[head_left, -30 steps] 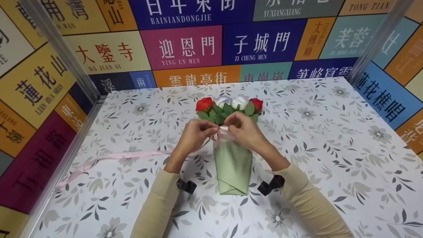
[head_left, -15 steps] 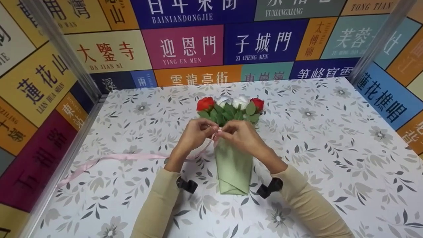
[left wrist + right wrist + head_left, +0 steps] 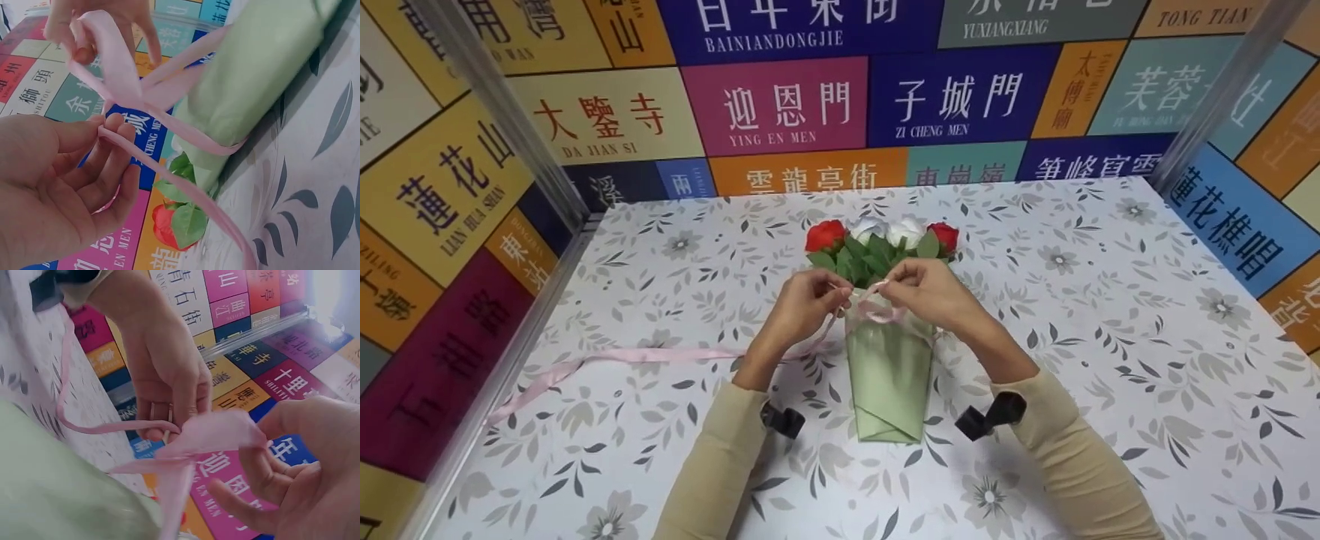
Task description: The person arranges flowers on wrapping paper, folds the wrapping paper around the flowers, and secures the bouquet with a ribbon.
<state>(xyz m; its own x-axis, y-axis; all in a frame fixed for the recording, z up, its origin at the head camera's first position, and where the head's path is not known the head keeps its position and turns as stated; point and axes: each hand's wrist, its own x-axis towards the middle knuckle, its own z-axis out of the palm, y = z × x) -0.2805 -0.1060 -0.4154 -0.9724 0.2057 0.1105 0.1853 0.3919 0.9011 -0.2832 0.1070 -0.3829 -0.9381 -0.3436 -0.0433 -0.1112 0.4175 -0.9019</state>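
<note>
A bouquet of red and white roses point(image 3: 826, 235) lies on the table, its stems wrapped in light green paper point(image 3: 889, 382). Pink ribbon point(image 3: 191, 132) runs round the paper below the leaves and crosses in front of it. My left hand point(image 3: 811, 301) pinches the ribbon between thumb and forefinger left of the wrap; a long tail point(image 3: 652, 355) trails from it. With thumb and forefinger, my right hand point(image 3: 931, 294) pinches a loop of the same ribbon point(image 3: 222, 430) over the neck of the bouquet. The left wrist view shows the loop standing up from the crossing.
The table point(image 3: 1080, 315) has a white cloth with a leaf and flower print. Panels with coloured lettering point(image 3: 780, 101) stand behind it and at both sides. Clear corner posts point(image 3: 521, 112) rise at the back corners.
My right hand first came in close to the left one at the crossing, then drew away to the right with a ribbon loop. The left hand has hardly moved.
</note>
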